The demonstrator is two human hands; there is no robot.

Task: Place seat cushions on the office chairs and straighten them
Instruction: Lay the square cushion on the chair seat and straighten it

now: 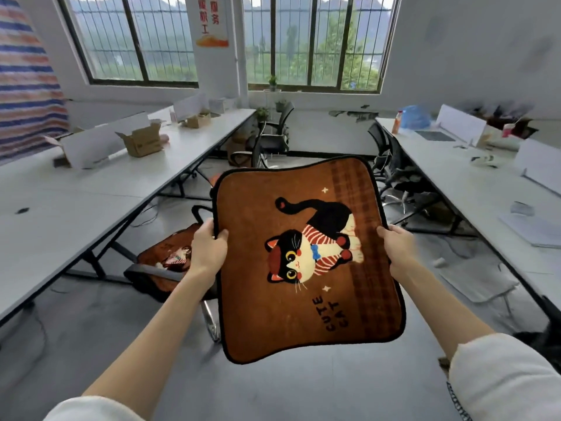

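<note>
A brown seat cushion with a cartoon cat and the words "CUTE CAT" is held up in the air in the middle of the aisle. My left hand grips its left edge and my right hand grips its right edge. Below and to the left, an office chair by the left desk carries another brown cat cushion on its seat, partly hidden behind my left arm. More black office chairs stand further back, one at the end of the left desk and others by the right desk.
Long white desks run along both sides: the left desk holds open cardboard boxes, the right desk holds papers, a blue bag and clutter. Grey floor runs down the aisle between them. Barred windows fill the far wall.
</note>
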